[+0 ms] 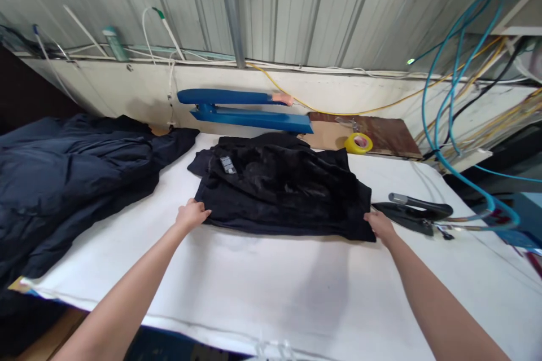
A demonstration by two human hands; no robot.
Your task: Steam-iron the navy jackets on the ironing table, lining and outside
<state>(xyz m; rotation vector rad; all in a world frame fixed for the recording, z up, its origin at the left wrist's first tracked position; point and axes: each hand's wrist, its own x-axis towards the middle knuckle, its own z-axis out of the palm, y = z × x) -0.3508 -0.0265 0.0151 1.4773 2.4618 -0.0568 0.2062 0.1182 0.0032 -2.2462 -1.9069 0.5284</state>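
Observation:
A black garment (279, 192) with a fuzzy inner side and a small label near its left end lies across the white-covered table (262, 287). My left hand (193, 215) is closed on the garment's near left corner. At its right end, my right hand (381, 225) pinches the edge near the lower corner. Just beyond my right hand an iron (415, 214) with a hose rests on the table.
Dark navy garments (76, 175) are heaped at the left. Along the back stand a blue sleeve board (249, 118) and a brown board (385, 135) with a yellow tape roll (358, 143). Blue hoses (438, 124) hang at the right.

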